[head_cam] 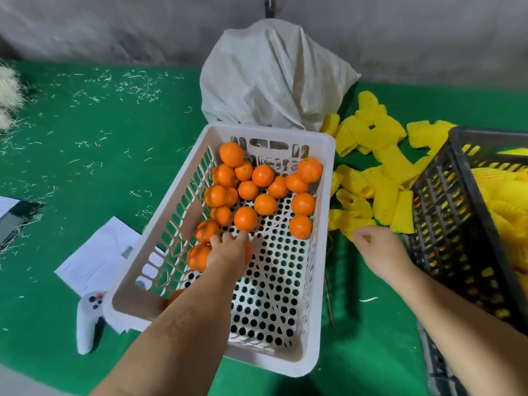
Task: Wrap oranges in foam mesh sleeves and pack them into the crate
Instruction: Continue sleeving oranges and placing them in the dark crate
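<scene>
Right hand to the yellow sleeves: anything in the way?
Nothing visible. The right hand sits on the green mat at the near edge of the sleeve pile, between the white basket and the black crate.

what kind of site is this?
Likely a small fruit-packing workspace, not a kitchen: a white basket of loose oranges, a heap of yellow foam mesh sleeves on green matting, and a black crate holding wrapped fruit.
</scene>
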`<action>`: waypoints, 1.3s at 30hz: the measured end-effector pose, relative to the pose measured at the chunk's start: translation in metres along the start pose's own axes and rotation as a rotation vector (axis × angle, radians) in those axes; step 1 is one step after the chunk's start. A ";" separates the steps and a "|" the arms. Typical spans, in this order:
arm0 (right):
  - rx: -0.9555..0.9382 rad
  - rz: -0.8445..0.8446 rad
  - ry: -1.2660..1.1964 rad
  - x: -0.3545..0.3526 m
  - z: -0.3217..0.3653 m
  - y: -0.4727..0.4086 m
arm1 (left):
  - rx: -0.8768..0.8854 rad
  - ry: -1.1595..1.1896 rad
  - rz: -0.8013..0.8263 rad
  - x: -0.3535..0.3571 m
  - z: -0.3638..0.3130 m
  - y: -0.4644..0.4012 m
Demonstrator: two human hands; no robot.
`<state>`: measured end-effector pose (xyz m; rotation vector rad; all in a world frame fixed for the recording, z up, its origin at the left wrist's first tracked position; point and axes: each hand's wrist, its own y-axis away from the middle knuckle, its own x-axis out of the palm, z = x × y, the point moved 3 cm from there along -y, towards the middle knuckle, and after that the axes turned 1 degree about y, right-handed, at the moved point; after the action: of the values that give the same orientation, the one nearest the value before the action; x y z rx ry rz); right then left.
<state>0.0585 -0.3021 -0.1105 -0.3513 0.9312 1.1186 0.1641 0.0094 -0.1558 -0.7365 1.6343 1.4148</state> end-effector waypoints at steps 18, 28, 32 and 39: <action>-0.054 -0.296 -0.771 0.007 0.131 0.187 | 0.447 1.743 0.197 -0.050 -0.044 0.195; -0.027 -0.538 -0.787 0.017 0.138 0.194 | 0.562 1.845 0.322 -0.049 -0.021 0.205; -0.072 -0.564 -0.663 0.013 0.135 0.197 | 0.652 1.825 0.468 -0.047 -0.020 0.207; -0.062 -0.248 -0.661 0.035 0.135 0.192 | 0.681 1.637 0.379 -0.041 -0.027 0.203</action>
<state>-0.0440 -0.1083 -0.0210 -0.1226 0.2608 0.9427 0.0051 0.0184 -0.0200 -1.2828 3.3308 0.0544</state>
